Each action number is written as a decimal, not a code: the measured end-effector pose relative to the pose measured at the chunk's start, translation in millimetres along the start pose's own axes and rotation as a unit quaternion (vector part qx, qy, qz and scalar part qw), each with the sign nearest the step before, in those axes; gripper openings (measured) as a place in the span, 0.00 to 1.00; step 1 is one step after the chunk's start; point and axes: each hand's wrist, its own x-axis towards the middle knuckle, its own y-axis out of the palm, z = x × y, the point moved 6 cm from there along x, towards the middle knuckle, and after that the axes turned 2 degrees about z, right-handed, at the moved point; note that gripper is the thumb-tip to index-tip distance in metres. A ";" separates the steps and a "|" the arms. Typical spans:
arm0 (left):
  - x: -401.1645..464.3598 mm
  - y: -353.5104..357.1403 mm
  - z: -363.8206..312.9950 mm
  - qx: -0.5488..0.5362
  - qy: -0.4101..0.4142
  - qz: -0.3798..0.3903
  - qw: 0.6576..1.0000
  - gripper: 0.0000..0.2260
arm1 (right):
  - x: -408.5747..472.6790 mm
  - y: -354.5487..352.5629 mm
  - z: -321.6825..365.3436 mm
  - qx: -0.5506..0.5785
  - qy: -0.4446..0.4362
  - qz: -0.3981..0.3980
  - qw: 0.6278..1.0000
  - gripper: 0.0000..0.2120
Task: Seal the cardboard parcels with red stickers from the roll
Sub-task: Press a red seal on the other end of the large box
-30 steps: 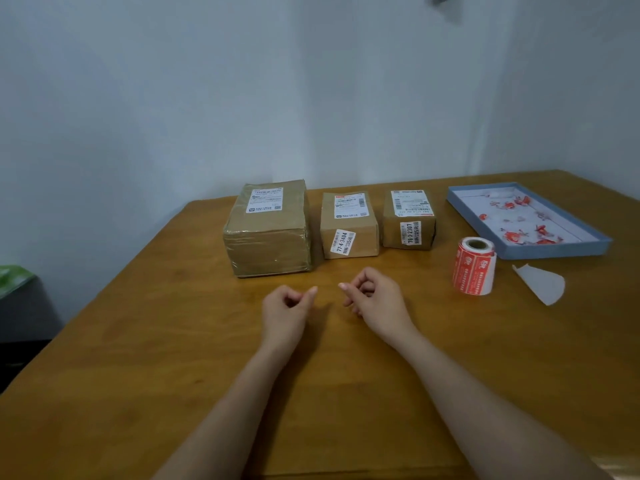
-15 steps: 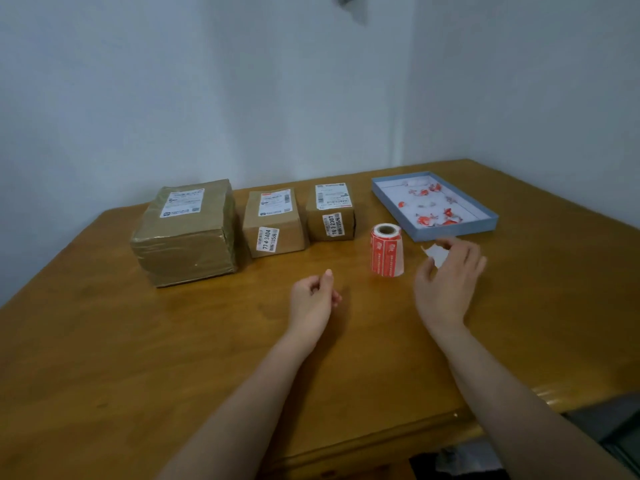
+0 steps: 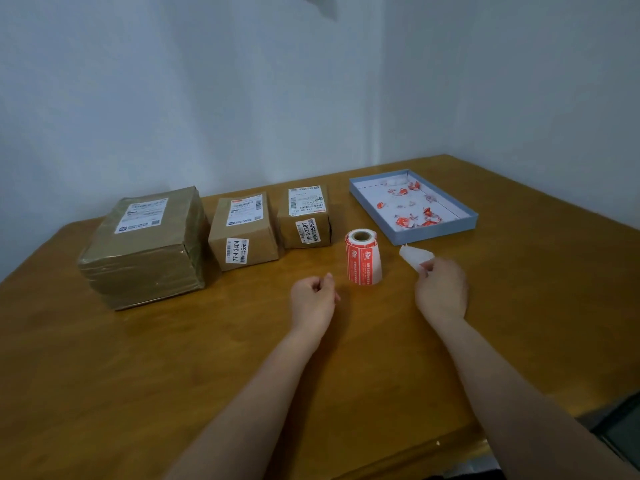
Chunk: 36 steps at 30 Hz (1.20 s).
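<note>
Wooden table (image 3: 138, 375), pale blue walls (image 3: 173, 98)

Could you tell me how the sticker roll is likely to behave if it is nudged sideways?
The sticker roll stands upright on end, taller than wide, so it may tip. Once on its side it would probably roll. Its hollow core suggests it is fairly light.

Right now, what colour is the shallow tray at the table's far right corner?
The shallow cardboard tray is pale blue outside, white inside; the head view shows it.
</note>
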 end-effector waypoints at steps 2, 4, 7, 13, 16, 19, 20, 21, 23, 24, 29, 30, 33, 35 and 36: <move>2.1 1.3 1.2 -0.016 -0.016 -0.009 1.000 0.16 | 2.4 -1.6 -0.7 0.042 0.020 -0.009 0.999 0.11; 3.4 1.9 0.9 -0.037 -0.022 -0.019 0.999 0.16 | 1.8 -6.9 0.9 0.091 0.027 -0.030 0.995 0.11; 6.1 -3.3 -7.1 -0.088 -0.015 -0.049 0.995 0.16 | 0.0 -22.9 5.2 0.187 0.048 -0.089 0.977 0.12; 14.7 -9.9 -35.4 -0.132 0.065 -0.094 0.985 0.16 | 13.0 -25.9 30.0 0.223 -0.014 -0.107 0.969 0.05; 22.1 -9.8 -43.6 -0.151 0.078 -0.092 0.981 0.16 | 31.4 -13.0 36.4 0.212 -0.022 -0.099 0.972 0.06; 31.4 -11.7 -45.6 -0.148 0.078 -0.091 0.982 0.16 | 51.6 0.5 43.4 0.167 -0.036 -0.091 0.981 0.08; 34.5 -12.0 -45.0 -0.145 0.076 -0.090 0.982 0.16 | 58.4 4.7 45.5 0.156 -0.041 -0.086 0.983 0.09; 36.8 -12.5 -43.9 -0.144 0.072 -0.087 0.983 0.16 | 64.8 9.2 47.4 0.147 -0.047 -0.077 0.985 0.10; 41.9 -13.1 -40.9 -0.149 0.062 -0.080 0.984 0.16 | 73.9 19.8 51.1 0.136 -0.068 -0.049 0.987 0.14; 44.3 -13.4 -38.8 -0.150 0.058 -0.076 0.984 0.16 | 76.0 25.9 51.5 0.125 -0.082 -0.035 0.988 0.15; 52.1 -18.9 -27.1 -0.150 0.034 -0.074 0.985 0.17 | 68.7 43.8 49.3 0.005 -0.122 -0.005 0.993 0.16; 52.8 -18.9 -25.4 -0.150 0.031 -0.073 0.985 0.17 | 68.5 43.9 49.3 -0.003 -0.122 -0.001 0.992 0.17; 49.0 -19.5 -23.3 -0.146 0.022 -0.063 0.987 0.16 | 66.9 41.8 49.9 -0.011 -0.120 0.004 0.993 0.15; 45.7 -21.1 -23.8 -0.139 0.023 -0.061 0.988 0.16 | 62.6 39.1 50.2 0.001 -0.119 0.011 0.993 0.15; 44.2 -22.3 -23.9 -0.136 0.025 -0.059 0.989 0.16 | 60.1 38.5 50.0 0.009 -0.121 0.019 0.992 0.14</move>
